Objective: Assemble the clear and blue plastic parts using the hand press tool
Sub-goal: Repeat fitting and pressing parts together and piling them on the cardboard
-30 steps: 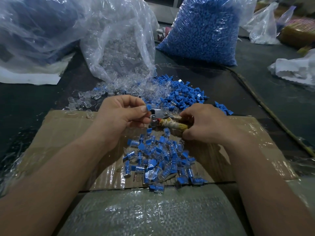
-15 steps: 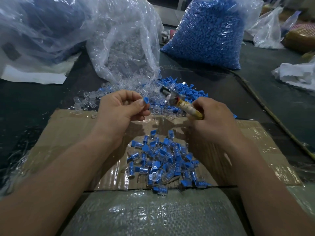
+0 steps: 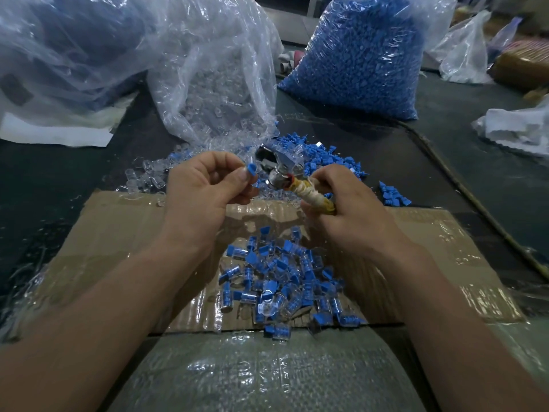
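Behind the hands, on the dark table point(image 3: 445, 144), a crinkled transparent bag point(image 3: 214, 93) is filled with clear tubular parts. A second bag point(image 3: 356, 60) is packed with small blue parts. Loose clear and blue parts point(image 3: 326, 162) are spilled in front of both. On a tape-glossed cardboard sheet point(image 3: 118, 239), a heap of assembled pieces point(image 3: 285, 281), clear tubes with blue caps, is piled. A blue part point(image 3: 251, 168) is pinched between thumb and forefinger of the left hand point(image 3: 202, 191), just beside the shiny metal head of the hand press tool point(image 3: 285, 179). Its cream-wrapped handle is gripped by the curled right hand point(image 3: 353, 209).
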The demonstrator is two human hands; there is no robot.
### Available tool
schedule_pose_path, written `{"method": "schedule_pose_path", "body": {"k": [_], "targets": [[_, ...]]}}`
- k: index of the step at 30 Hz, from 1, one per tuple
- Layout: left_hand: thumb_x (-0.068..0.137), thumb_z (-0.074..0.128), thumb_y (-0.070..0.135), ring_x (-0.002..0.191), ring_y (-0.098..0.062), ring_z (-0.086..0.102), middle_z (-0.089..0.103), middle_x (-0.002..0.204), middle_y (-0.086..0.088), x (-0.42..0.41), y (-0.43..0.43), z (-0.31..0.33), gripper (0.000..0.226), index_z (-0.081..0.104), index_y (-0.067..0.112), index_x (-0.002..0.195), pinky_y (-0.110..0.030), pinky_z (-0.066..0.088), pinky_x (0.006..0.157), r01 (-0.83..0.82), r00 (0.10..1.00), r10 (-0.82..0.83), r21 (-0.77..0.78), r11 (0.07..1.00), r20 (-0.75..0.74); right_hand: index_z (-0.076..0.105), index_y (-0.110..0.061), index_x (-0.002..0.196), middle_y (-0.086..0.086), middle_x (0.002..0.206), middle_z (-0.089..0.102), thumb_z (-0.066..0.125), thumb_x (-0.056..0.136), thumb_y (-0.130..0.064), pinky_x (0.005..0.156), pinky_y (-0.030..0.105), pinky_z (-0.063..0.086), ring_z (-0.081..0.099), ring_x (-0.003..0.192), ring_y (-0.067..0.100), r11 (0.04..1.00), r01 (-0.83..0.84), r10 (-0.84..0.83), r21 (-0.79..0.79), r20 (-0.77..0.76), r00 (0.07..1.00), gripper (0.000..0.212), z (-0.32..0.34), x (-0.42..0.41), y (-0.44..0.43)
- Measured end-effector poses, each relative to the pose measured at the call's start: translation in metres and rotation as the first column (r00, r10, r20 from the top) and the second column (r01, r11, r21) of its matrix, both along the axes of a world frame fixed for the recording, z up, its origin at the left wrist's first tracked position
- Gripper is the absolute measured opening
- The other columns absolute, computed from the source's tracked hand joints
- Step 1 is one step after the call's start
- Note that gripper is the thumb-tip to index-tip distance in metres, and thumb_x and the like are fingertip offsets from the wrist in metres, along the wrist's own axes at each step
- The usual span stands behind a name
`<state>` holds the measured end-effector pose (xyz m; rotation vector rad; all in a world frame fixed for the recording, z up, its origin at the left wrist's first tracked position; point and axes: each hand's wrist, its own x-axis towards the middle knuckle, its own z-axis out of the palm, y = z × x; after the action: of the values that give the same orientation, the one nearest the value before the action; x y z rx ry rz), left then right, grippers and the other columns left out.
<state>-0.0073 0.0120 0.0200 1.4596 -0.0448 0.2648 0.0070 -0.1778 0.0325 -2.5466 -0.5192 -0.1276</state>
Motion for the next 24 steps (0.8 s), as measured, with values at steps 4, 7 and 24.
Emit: {"method": "schedule_pose_path", "body": {"k": [4,7,24], "targets": [[0.083,0.058,-0.003,0.058,-0.007,0.064,0.067,0.062,0.003,-0.0011,-0.002,0.0007,0.016,0.06,0.012,0.077,-0.015,0.05,0.056,0.002,1.0,-0.003,0.005,1.0,0.01,0.04,-0.027,0.097,-0.008,0.092,0.043,0.062,0.084,-0.025,0.062,0.022,0.031,0.043,0.081,0.011,1.0,0.003,-0.003,0.003,0.002,1.0,0.025,-0.0011,0.0005,0.0003],[0.083,0.058,-0.005,0.057,-0.006,0.064,0.067,0.062,0.003,-0.0031,-0.004,0.0022,0.016,0.06,0.01,0.078,-0.015,0.05,0.056,0.013,1.0,-0.013,0.008,1.0,0.023,0.04,-0.028,0.097,-0.013,0.09,0.04,0.062,0.084,-0.026,0.063,0.022,0.032,0.042,0.082,0.008,1.0,0.003,-0.003,-0.003,-0.006,1.0,0.026,-0.0023,0.0015,-0.0006],[0.083,0.057,-0.004,0.057,-0.005,0.063,0.064,0.069,-0.003,-0.006,-0.0038,0.0025,0.017,0.06,0.012,0.078,-0.013,0.05,0.055,-0.016,1.0,0.014,0.087,0.996,0.021,0.045,-0.026,0.09,-0.008,0.081,0.049,0.059,0.085,-0.03,0.06,0.028,0.03,0.044,0.074,0.01,0.994,-0.012,0.013,-0.113,0.006,1.0,0.015,-0.0011,-0.0017,0.007]]}}
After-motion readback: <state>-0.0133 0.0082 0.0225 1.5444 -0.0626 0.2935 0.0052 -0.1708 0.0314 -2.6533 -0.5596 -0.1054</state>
